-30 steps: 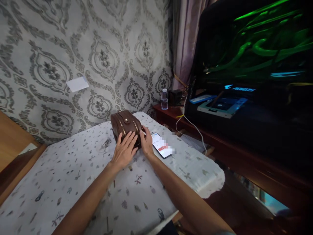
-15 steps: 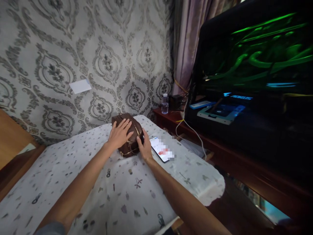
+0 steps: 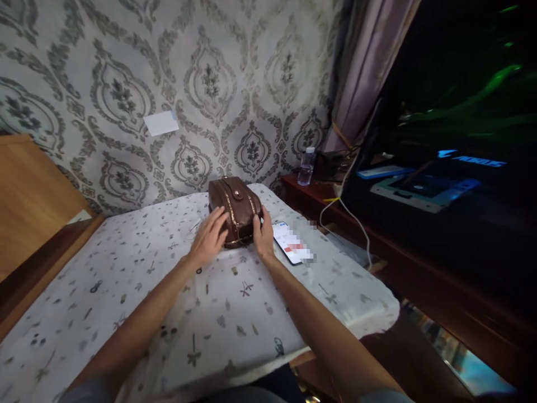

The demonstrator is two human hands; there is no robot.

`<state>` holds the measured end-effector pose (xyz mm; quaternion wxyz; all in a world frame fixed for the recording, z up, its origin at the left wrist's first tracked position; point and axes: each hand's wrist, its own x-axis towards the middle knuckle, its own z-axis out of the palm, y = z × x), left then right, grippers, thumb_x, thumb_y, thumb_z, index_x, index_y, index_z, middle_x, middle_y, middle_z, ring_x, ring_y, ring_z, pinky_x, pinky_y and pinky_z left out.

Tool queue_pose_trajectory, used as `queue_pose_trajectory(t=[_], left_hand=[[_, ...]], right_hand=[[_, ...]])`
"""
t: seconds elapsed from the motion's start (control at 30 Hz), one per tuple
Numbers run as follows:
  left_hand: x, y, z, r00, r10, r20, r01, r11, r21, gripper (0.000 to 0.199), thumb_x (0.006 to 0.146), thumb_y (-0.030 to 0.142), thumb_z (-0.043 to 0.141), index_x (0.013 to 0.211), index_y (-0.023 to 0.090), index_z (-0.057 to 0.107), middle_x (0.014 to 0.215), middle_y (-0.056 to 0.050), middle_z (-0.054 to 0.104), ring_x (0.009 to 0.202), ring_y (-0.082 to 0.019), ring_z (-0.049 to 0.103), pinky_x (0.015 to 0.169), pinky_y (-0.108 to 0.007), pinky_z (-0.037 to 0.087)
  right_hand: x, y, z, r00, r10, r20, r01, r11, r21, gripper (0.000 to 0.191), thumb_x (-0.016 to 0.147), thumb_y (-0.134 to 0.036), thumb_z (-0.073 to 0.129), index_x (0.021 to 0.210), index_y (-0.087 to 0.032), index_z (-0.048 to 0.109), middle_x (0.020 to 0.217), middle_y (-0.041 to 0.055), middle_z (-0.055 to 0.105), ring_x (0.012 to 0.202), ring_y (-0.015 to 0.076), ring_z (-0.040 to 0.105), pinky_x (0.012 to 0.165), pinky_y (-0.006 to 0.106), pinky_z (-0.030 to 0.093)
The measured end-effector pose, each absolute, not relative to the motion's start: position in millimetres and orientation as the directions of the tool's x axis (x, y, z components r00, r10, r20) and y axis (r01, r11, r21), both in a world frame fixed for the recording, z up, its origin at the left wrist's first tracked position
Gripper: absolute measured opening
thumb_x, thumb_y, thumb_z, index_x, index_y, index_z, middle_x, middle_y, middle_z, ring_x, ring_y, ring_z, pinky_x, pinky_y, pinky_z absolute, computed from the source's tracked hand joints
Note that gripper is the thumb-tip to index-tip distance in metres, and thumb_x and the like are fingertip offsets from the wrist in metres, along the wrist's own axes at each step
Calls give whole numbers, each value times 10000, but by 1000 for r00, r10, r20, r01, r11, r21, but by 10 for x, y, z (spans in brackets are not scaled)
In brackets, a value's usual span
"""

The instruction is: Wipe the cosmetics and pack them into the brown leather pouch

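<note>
A brown leather bag (image 3: 239, 210) with gold zips and a round clasp stands on the patterned white cloth (image 3: 168, 302). My left hand (image 3: 208, 238) is at the bag's near left corner, its fingers apart, the fingertips on the side. At the right side of the bag is my right hand (image 3: 263, 232), thumb and fingers apart, touching it with the fingers. A lit phone (image 3: 289, 242) lies face up on the cloth, just right of my right hand.
A clear bottle (image 3: 306, 167) stands on the dark red desk (image 3: 293, 184) at the back right, near a white cable (image 3: 356, 221). A large dark screen (image 3: 453, 112) fills the right. A wooden board (image 3: 37, 196) is at the left.
My left hand has moved off the top of the bag to its left side, uncovering the clasp. My right hand remains at the right side. The view has shifted and tilted.
</note>
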<state>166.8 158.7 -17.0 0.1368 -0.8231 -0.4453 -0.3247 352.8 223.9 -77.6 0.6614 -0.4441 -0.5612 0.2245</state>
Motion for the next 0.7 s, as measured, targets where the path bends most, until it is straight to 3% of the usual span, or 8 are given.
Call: queue_pose_trajectory(t=[0.1, 0.2, 0.27, 0.4, 0.6, 0.7], left_hand=[[1212, 1770, -302, 155, 736, 659, 906, -372, 203, 496, 1026, 283, 393, 1498, 134, 428, 1554, -229, 462, 1483, -285, 402, 1202, -539, 358], [841, 1953, -484, -41, 884, 465, 951, -109, 290, 490, 969, 284, 491, 1433, 126, 525, 1537, -257, 480, 1467, -376, 410, 1132, -648, 386], [712, 1987, -609, -56, 930, 364, 950, -63, 306, 436, 937, 243, 521, 1353, 153, 614, 1451, -201, 594, 1405, -357, 499, 1126, -605, 423], [740, 1810, -782, 5, 946, 326, 940, -115, 321, 442, 944, 142, 425, 1314, 173, 665, 1380, -102, 673, 1338, -249, 580, 1177, -448, 426], [1023, 1173, -835, 149, 939, 311, 910, -253, 329, 536, 912, 70, 410, 1366, 236, 640, 1516, -43, 566, 1406, -224, 512, 1194, -431, 426], [1049, 879, -766, 243, 923, 297, 898, -330, 292, 496, 917, 77, 401, 1308, 216, 674, 1508, -54, 571, 1384, -224, 531, 1183, -415, 444]], right_hand=[[3536, 2239, -800, 279, 797, 536, 225, 489, -843, 707, 981, -630, 372, 1462, -121, 471, 1496, 218, 508, 1405, 297, 465, 1202, 546, 319], [3555, 2233, -811, 265, 800, 538, 244, 484, -840, 703, 981, -629, 373, 1459, -122, 464, 1488, 220, 506, 1394, 299, 469, 1194, 543, 328], [3568, 2227, -809, 241, 808, 538, 254, 482, -839, 680, 986, -616, 374, 1461, -136, 458, 1486, 205, 507, 1386, 287, 473, 1192, 522, 337], [3574, 2206, -803, 220, 808, 546, 287, 481, -828, 633, 1002, -588, 368, 1471, -171, 443, 1481, 174, 509, 1380, 272, 468, 1195, 505, 336], [3564, 2151, -806, 213, 781, 588, 371, 492, -788, 663, 1014, -593, 350, 1505, -150, 387, 1503, 199, 462, 1417, 282, 422, 1206, 517, 315], [3573, 2153, -814, 210, 777, 593, 389, 490, -780, 682, 1012, -617, 325, 1501, -145, 387, 1496, 201, 464, 1403, 276, 436, 1202, 511, 324]])
